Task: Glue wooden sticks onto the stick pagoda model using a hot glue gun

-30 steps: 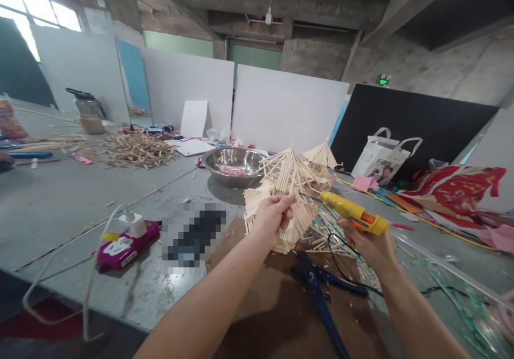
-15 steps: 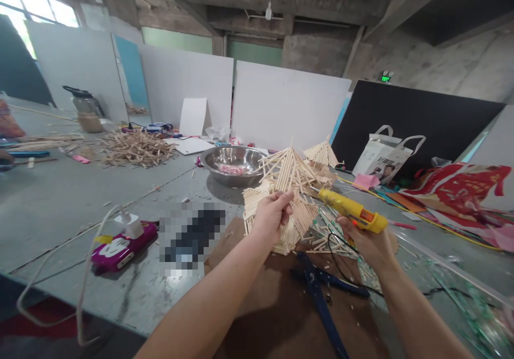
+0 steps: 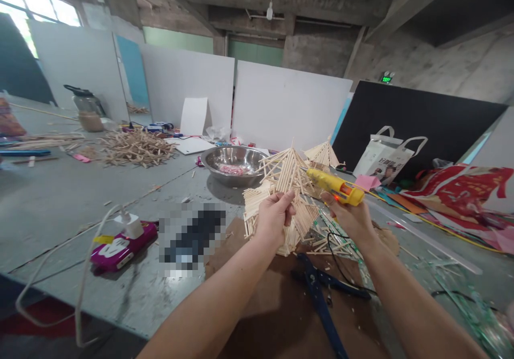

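My left hand [image 3: 274, 217] grips a wooden stick model [image 3: 285, 179] with a pointed roof, holding it up over a brown cardboard sheet [image 3: 277, 311]. My right hand [image 3: 350, 217] is closed around a yellow glue gun [image 3: 331, 185], whose nozzle touches the right side of the model's roof. A black cord runs down from the gun across the table. A second small stick roof [image 3: 321, 154] stands just behind the model.
A steel bowl [image 3: 233, 163] sits behind the model. Blue pliers [image 3: 321, 300] lie on the cardboard. A purple power bank [image 3: 120, 244] with a white plug and cable is at the left. A stick pile [image 3: 136, 149], white boards, a paper bag [image 3: 383, 155] and red paper [image 3: 458, 187] lie around.
My right hand has brought the glue gun leftward and up, from beside the model to its roof. My left hand keeps its hold on the model.
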The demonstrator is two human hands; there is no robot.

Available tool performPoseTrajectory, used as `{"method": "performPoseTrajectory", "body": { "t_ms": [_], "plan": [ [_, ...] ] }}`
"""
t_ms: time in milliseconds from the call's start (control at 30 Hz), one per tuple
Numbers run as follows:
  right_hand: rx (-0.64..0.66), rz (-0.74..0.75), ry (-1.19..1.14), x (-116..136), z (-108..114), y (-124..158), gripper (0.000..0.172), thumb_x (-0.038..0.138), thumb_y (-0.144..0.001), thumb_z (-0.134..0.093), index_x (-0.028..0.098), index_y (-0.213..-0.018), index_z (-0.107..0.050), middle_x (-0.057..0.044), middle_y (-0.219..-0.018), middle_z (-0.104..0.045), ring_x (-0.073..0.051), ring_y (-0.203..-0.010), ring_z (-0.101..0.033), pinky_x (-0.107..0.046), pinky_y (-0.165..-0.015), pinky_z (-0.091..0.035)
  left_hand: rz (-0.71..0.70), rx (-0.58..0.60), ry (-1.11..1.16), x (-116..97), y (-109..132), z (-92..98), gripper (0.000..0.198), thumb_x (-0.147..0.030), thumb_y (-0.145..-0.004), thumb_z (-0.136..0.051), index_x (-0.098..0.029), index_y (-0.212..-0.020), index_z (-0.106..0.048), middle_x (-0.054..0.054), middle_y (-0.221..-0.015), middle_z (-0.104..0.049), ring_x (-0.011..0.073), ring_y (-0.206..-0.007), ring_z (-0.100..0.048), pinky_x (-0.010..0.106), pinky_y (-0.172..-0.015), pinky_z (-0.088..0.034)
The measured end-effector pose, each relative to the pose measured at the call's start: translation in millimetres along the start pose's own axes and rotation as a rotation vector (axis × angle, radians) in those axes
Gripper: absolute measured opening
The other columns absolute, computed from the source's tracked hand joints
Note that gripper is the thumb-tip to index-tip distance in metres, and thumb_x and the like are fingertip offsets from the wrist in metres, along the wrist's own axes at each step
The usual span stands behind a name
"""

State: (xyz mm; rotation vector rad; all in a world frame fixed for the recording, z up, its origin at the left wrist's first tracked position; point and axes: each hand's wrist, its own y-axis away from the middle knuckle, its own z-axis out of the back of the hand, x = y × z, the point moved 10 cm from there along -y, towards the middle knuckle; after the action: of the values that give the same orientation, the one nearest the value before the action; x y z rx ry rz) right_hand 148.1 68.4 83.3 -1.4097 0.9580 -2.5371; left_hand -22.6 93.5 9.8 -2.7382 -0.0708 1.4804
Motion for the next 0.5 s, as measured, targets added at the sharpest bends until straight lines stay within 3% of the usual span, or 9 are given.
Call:
{"method": "performPoseTrajectory", "body": {
  "t_ms": [167, 500],
  "plan": [
    [0.021, 0.069, 0.045, 6.5, -8.3, -4.6, 0.029, 0.045, -0.063, -0.058, 0.017, -0.057, -0.057, 0.001, -0.042, -0.047, -0.012, -0.042, -0.046, -0.023, -0.036, -0.034, 0.010, -0.009, 0.006, 0.7, -0.7, 0.2, 0.038, -0.043, -0.055, -0.067, -0.016, -0.056, -0.040, -0.007, -0.037, -0.046, 0.0009, -0.026, -0.029, 0.015, -0.029, -0.016],
    [0.014, 0.099, 0.031, 6.4, -10.1, -7.0, 0.029, 0.044, -0.064, -0.058, 0.015, -0.059, -0.057, 0.001, -0.042, -0.045, -0.011, -0.042, -0.046, -0.023, -0.038, -0.035, 0.003, -0.020, -0.001, -1.5, -0.7, -0.6, 0.033, -0.038, -0.057, -0.066, -0.016, -0.054, -0.041, -0.006, -0.037, -0.046, 0.0011, -0.025, -0.029, 0.016, -0.029, -0.015]
  ]
}}
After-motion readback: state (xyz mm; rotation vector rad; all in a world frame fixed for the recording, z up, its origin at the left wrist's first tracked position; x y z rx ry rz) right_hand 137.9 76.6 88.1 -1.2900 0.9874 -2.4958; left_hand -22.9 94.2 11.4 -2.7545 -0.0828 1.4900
